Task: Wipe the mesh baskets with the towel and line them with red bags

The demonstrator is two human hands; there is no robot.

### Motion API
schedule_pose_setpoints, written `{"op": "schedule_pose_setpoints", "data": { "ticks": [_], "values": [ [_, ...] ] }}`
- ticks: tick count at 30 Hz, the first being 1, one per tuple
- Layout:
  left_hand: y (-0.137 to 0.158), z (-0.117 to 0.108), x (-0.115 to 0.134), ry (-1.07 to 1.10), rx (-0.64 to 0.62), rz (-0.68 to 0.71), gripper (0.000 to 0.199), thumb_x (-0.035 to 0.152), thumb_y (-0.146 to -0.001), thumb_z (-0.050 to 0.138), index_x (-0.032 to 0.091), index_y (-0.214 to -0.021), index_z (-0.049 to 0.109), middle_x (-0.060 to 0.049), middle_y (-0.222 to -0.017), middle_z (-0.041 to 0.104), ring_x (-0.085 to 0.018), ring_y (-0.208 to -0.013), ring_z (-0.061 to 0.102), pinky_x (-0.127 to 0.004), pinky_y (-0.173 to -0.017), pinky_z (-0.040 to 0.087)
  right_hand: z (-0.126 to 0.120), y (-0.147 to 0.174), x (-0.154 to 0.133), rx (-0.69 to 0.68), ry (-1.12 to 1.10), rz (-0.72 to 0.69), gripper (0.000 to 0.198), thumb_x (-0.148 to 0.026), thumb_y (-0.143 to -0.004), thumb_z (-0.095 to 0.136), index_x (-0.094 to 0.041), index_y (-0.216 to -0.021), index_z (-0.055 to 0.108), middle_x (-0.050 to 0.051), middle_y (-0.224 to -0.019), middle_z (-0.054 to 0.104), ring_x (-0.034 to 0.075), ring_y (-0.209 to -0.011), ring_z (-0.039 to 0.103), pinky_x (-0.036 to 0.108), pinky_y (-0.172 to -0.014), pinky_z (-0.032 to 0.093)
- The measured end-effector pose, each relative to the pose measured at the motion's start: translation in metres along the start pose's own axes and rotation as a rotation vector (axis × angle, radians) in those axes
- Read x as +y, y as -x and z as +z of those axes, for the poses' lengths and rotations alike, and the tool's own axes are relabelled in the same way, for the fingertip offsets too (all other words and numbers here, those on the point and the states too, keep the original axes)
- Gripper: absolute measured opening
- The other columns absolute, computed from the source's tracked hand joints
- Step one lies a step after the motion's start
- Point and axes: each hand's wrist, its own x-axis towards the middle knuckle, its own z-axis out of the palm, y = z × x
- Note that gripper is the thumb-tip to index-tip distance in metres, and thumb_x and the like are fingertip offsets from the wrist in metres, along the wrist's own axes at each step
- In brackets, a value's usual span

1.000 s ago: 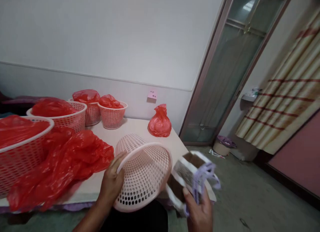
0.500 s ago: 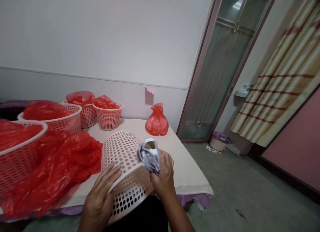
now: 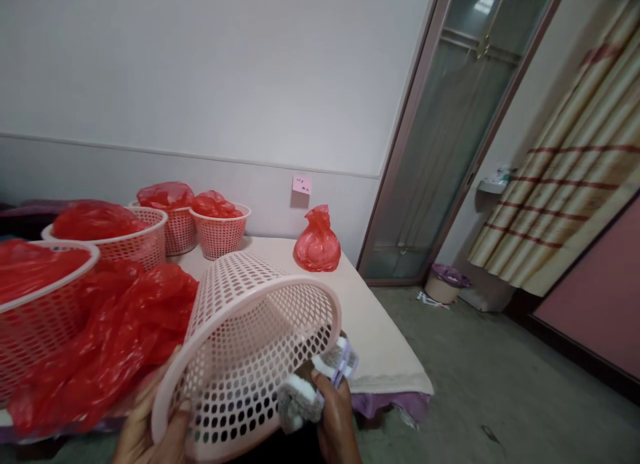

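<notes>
A pink perforated plastic basket [image 3: 240, 277] lies tipped on its side at the near edge of the bed, its open mouth toward me. My left hand [image 3: 155, 417] grips the rim at lower left, thumb inside and fingers outside. In my right hand [image 3: 336, 407] is a striped cloth [image 3: 305, 391], grey, white and brown with lilac edging, bunched against the lower right part of the rim. Inside, the basket looks bare. A crumpled red plastic bag [image 3: 125, 317] lies just left of it.
Several pink baskets with red bags stand at left, one basket [image 3: 220, 234] near the wall. A tied red bag [image 3: 317, 244] sits on the white bed cover [image 3: 370, 317]. A pink note [image 3: 301, 185] is on the wall. A bin [image 3: 443, 287] stands on the floor.
The basket has turned so its mouth faces me more. My right hand moved the cloth down from the upper rim to the lower right; my left hand shifted down and left.
</notes>
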Motion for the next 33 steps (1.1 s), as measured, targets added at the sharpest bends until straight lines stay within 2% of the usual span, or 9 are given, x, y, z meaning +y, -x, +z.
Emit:
{"op": "schedule_pose_setpoints", "data": {
  "ticks": [4, 8, 10, 13, 17, 21, 24, 29, 33],
  "values": [
    [-0.018, -0.007, -0.021, -0.027, -0.283, -0.095, 0.064, 0.053, -0.065, 0.078, 0.021, -0.118, 0.063, -0.010, -0.126, 0.068, -0.033, -0.122, 0.060, -0.045, -0.107, 0.047, -0.011, -0.009, -0.024, 0.239, 0.121, -0.133, 0.034, -0.032, -0.053, 0.077, -0.015, -0.079, 0.064, -0.003, -0.058, 0.065, 0.017, -0.052, 0.059, 0.028, -0.050, 0.049],
    [-0.045, -0.019, -0.032, -0.105, -0.538, -0.180, 0.062, 0.052, -0.050, 0.087, 0.022, -0.101, 0.072, -0.010, -0.109, 0.076, -0.033, -0.108, 0.068, -0.036, -0.090, 0.058, -0.014, -0.007, -0.052, 0.232, 0.215, -0.365, 0.040, -0.032, -0.051, 0.083, -0.012, -0.082, 0.068, 0.007, -0.072, 0.074, 0.023, -0.068, 0.068, 0.032, -0.062, 0.056],
    [-0.052, -0.021, -0.038, -0.129, -0.577, -0.173, 0.052, 0.048, -0.052, 0.087, 0.023, -0.097, 0.074, -0.008, -0.103, 0.077, -0.032, -0.107, 0.069, -0.038, -0.096, 0.056, -0.009, -0.001, -0.060, 0.141, 0.227, -0.445, 0.043, -0.030, -0.052, 0.084, -0.012, -0.088, 0.069, 0.010, -0.080, 0.076, 0.025, -0.074, 0.070, 0.033, -0.066, 0.057],
    [-0.053, -0.020, -0.045, -0.109, -0.456, -0.204, 0.038, 0.049, -0.061, 0.080, 0.024, -0.088, 0.075, -0.005, -0.094, 0.078, -0.033, -0.104, 0.070, -0.043, -0.102, 0.052, 0.002, 0.005, -0.068, 0.056, 0.300, -0.498, 0.049, -0.029, -0.054, 0.083, -0.012, -0.098, 0.069, 0.012, -0.092, 0.077, 0.026, -0.082, 0.072, 0.036, -0.076, 0.058],
    [-0.039, -0.013, -0.044, 0.032, -0.346, -0.345, 0.046, 0.046, -0.062, 0.080, 0.023, -0.101, 0.071, -0.006, -0.108, 0.076, -0.032, -0.108, 0.068, -0.044, -0.095, 0.056, 0.009, 0.002, -0.069, 0.110, 0.364, -0.416, 0.049, -0.035, -0.054, 0.081, -0.010, -0.095, 0.070, 0.014, -0.090, 0.077, 0.029, -0.085, 0.072, 0.038, -0.079, 0.057],
    [-0.012, 0.001, -0.038, 0.122, -0.315, -0.520, 0.052, 0.041, -0.081, 0.065, 0.025, -0.129, 0.055, -0.008, -0.127, 0.069, -0.029, -0.109, 0.069, -0.043, -0.083, 0.061, 0.017, 0.010, -0.046, 0.045, 0.153, -0.192, 0.045, -0.043, -0.062, 0.078, -0.012, -0.094, 0.070, 0.012, -0.090, 0.076, 0.029, -0.085, 0.071, 0.039, -0.076, 0.058],
    [0.009, 0.018, -0.039, 0.090, -0.422, -0.460, 0.037, 0.038, -0.078, 0.065, 0.022, -0.111, 0.065, -0.010, -0.117, 0.074, -0.030, -0.115, 0.066, -0.042, -0.094, 0.056, 0.029, 0.026, -0.026, -0.044, -0.001, -0.146, 0.033, -0.043, -0.072, 0.073, -0.017, -0.091, 0.069, 0.008, -0.091, 0.075, 0.026, -0.086, 0.071, 0.040, -0.077, 0.058],
    [0.030, 0.045, -0.036, -0.167, -0.637, -0.111, 0.037, 0.041, -0.066, 0.072, 0.023, -0.098, 0.072, -0.009, -0.117, 0.074, -0.036, -0.123, 0.060, -0.046, -0.109, 0.044, 0.045, 0.041, -0.013, -0.135, 0.086, -0.218, 0.021, -0.038, -0.068, 0.076, -0.019, -0.065, 0.065, 0.004, -0.071, 0.070, 0.022, -0.068, 0.064, 0.036, -0.068, 0.056],
    [0.011, 0.040, -0.032, -0.111, -0.591, -0.260, 0.041, 0.048, -0.064, 0.074, 0.021, -0.095, 0.074, -0.012, -0.103, 0.077, -0.036, -0.118, 0.064, -0.048, -0.108, 0.045, 0.031, 0.027, -0.011, -0.015, -0.035, -0.097, 0.021, -0.035, -0.064, 0.075, -0.019, -0.068, 0.062, 0.001, -0.063, 0.065, 0.022, -0.063, 0.063, 0.035, -0.061, 0.054]
  ]
}}
